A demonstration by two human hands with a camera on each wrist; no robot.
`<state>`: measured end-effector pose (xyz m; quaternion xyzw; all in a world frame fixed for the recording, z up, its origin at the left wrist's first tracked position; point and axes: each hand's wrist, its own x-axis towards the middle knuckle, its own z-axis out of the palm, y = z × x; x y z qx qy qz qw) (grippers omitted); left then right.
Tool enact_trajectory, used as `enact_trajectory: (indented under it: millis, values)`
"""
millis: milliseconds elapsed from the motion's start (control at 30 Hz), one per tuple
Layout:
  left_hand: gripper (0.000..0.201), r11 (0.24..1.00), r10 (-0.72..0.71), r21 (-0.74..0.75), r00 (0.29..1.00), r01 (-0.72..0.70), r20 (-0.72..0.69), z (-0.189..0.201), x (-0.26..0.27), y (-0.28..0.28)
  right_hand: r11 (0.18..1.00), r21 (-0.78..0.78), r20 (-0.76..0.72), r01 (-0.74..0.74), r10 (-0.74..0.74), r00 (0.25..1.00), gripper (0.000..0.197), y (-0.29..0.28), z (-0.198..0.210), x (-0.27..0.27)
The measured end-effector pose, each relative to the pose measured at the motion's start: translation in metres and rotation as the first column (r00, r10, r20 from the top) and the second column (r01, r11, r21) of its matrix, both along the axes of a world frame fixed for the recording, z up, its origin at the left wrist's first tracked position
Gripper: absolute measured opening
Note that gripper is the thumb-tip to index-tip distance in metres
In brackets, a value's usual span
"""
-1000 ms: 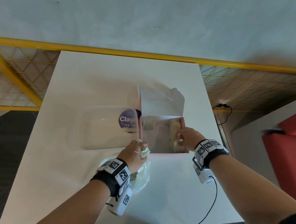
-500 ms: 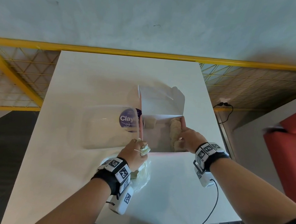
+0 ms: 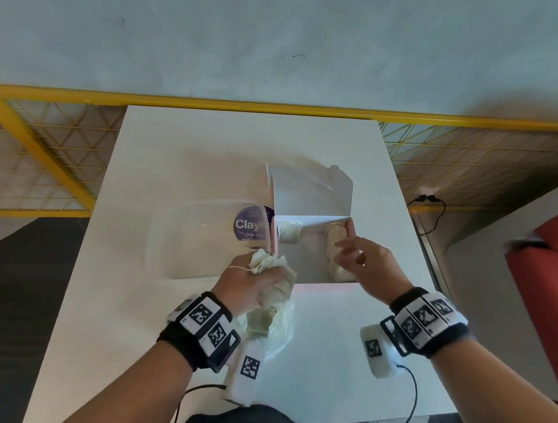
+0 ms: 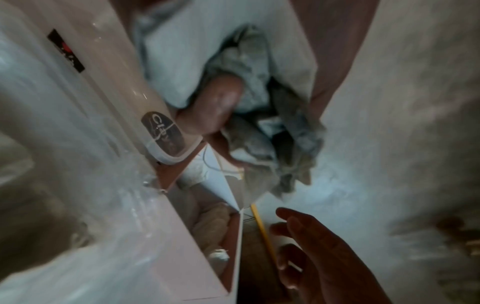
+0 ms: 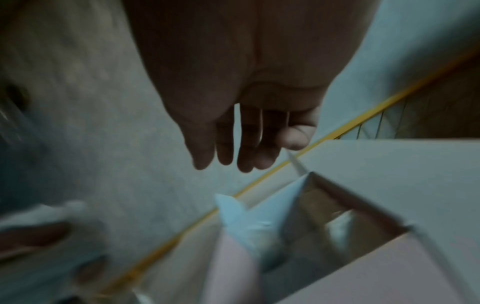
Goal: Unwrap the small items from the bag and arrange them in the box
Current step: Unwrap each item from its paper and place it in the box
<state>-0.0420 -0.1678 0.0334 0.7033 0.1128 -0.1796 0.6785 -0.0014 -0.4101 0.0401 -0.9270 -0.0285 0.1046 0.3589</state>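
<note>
We can read one piece of text. A round purple sticker point(image 3: 250, 224) on the clear plastic lid point(image 3: 192, 236), just left of the pink box point(image 3: 314, 285), shows white letters "Clay", with the box wall cutting off whatever follows. A smaller white line under it is too fine for us to read. In the left wrist view we find the same sticker point(image 4: 162, 133), stretched and dim, with "Cl" legible. The wristbands point(image 3: 205, 324) carry black-and-white square code markers, no letters or numbers.
</note>
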Motion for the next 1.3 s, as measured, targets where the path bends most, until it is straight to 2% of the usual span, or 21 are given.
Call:
enact_trajectory:
  millis: [67,133,200,267,333,400,500,600,733,800,900,1000,1133,1167,1200,1267,1300]
  values:
    - [0.026,0.996,-0.026,-0.091,1.000,0.026,0.006,0.012,-0.007,0.001,0.973,0.230,-0.127,-0.034,0.065,0.990,0.019,0.027,0.019,-0.021]
    - [0.021,0.990,-0.093,-0.104,0.995,0.097,0.039,0.021,-0.015,0.000,0.898,0.433,-0.213,-0.074,0.182,0.960,0.026,0.049,0.026,-0.040]
    - [0.022,0.983,-0.102,-0.146,0.994,0.108,0.046,0.030,-0.022,-0.004,0.853,0.516,-0.224,-0.077,0.221,0.949,0.035,0.062,0.024,-0.051]
    - [0.034,0.972,-0.053,-0.231,0.999,0.051,-0.002,0.032,-0.027,-0.005,0.825,0.566,-0.231,-0.009,0.169,0.958,0.034,0.070,0.025,-0.055]
    - [0.026,0.944,0.006,-0.329,0.999,-0.020,-0.046,0.041,-0.033,-0.004,0.776,0.626,-0.242,0.081,0.094,0.966,0.032,0.074,0.029,-0.057]
    - [0.009,0.934,-0.004,-0.357,0.999,-0.015,-0.050,0.044,-0.038,-0.001,0.734,0.665,-0.261,0.138,0.054,0.964,0.035,0.075,0.033,-0.059]
    - [0.010,0.955,-0.035,-0.297,0.999,0.023,-0.037,0.044,-0.045,0.004,0.673,0.715,-0.292,0.191,0.039,0.956,0.034,0.073,0.037,-0.061]
    - [0.009,0.980,0.000,-0.197,0.997,-0.014,-0.071,0.040,-0.046,0.008,0.613,0.759,-0.313,0.219,0.049,0.949,0.040,0.071,0.041,-0.062]
    - [0.009,0.964,0.074,-0.245,0.991,-0.099,-0.110,0.042,-0.048,0.012,0.517,0.814,-0.313,0.267,0.002,0.950,0.009,0.070,0.049,-0.063]
    - [0.010,0.952,0.094,-0.280,0.990,-0.120,-0.106,0.043,-0.050,0.013,0.510,0.820,-0.295,0.260,-0.013,0.955,0.005,0.067,0.051,-0.064]
    - [0.011,0.938,0.126,-0.313,0.988,-0.147,-0.088,0.041,-0.052,0.015,0.553,0.798,-0.260,0.238,-0.040,0.965,0.004,0.064,0.053,-0.066]
    - [0.016,0.935,0.149,-0.313,0.985,-0.169,-0.088,0.039,-0.054,0.017,0.523,0.831,-0.236,0.191,0.018,0.972,0.012,0.059,0.057,-0.068]
    - [0.027,0.935,0.172,-0.297,0.981,-0.193,-0.095,0.038,-0.055,0.020,0.369,0.922,-0.187,0.116,0.163,0.969,0.022,0.055,0.068,-0.068]
    - [0.032,0.933,0.186,-0.296,0.978,-0.204,-0.089,0.038,-0.055,0.021,0.366,0.927,-0.161,0.081,0.194,0.968,0.026,0.057,0.070,-0.067]
    - [0.034,0.933,0.193,-0.292,0.977,-0.210,-0.085,0.038,-0.055,0.021,0.396,0.917,-0.139,0.041,0.222,0.965,0.025,0.061,0.072,-0.068]
    - [0.033,0.940,0.190,-0.270,0.978,-0.208,-0.091,0.037,-0.055,0.018,0.507,0.860,-0.174,0.047,0.206,0.963,0.011,0.072,0.071,-0.071]
    - [0.032,0.943,0.181,-0.264,0.978,-0.203,-0.104,0.036,-0.055,0.016,0.560,0.824,-0.220,0.084,0.179,0.959,0.014,0.078,0.068,-0.073]
